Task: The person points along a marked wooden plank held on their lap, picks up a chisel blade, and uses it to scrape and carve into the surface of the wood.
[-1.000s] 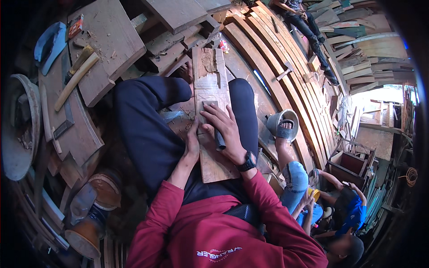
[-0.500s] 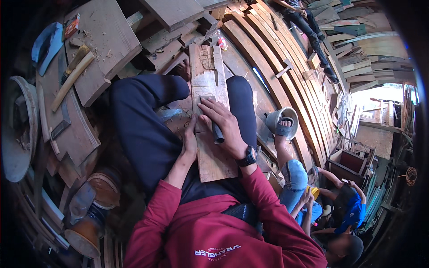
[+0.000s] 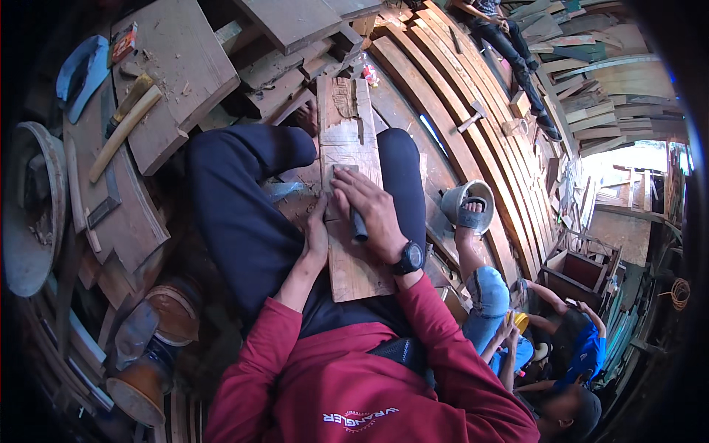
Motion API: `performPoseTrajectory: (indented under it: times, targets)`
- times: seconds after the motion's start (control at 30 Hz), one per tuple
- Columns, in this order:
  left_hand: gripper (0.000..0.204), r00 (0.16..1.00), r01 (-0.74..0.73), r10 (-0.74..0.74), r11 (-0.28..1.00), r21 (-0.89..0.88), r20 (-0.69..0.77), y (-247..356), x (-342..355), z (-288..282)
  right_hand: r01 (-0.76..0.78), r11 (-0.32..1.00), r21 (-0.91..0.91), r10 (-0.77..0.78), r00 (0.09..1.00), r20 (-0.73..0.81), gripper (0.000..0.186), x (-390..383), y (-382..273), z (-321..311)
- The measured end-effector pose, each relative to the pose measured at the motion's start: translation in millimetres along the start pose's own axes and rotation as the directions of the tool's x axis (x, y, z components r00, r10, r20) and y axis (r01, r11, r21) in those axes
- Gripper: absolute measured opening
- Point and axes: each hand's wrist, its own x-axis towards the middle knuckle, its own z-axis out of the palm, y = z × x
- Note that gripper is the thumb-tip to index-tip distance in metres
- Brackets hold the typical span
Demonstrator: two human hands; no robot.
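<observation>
Pressing down on a small flat block [image 3: 341,193], the right hand [image 3: 373,214] lies across the wooden plank [image 3: 353,221] that rests along the person's lap, between the knees. Its fingers are spread flat over the block, while a dark handle [image 3: 358,225] sticks out from under the palm, so the hand seems closed loosely round a tool; how tight the grip is cannot be told. The left hand [image 3: 317,236] sits at the plank's left edge, fingers curled against the side of the wood, steadying it rather than lifting it.

Compared with a second ago, the right hand has crept a little farther up the plank, away from the body, and the left has stayed at the same edge. That small shift suggests a rubbing or scraping stroke along the grain, with the upper, paler part of the plank being worked.

Beyond the lap, the far end of the plank points toward a pile of wood offcuts [image 3: 295,44]. To the left, a board [image 3: 177,74] carries a mallet [image 3: 122,129], and a round dish [image 3: 29,207] lies at the edge. To the right run long curved planks [image 3: 473,111]; a sandalled foot [image 3: 469,214] and another person in a blue shirt [image 3: 583,354] sit nearby.
</observation>
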Motion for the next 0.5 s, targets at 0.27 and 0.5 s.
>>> performPoseTrajectory:
  times: [0.27,0.5]
  targets:
    - [0.051,1.000,-0.002,0.002,1.000,0.000,-0.010,1,-2,-2,0.023,0.995,-0.095,-0.019,0.999,0.037,0.032,-5,5,11]
    - [0.052,0.996,0.092,-0.092,0.991,-0.095,0.001,8,-6,3,0.009,1.000,0.025,-0.009,1.000,0.022,0.032,5,10,4]
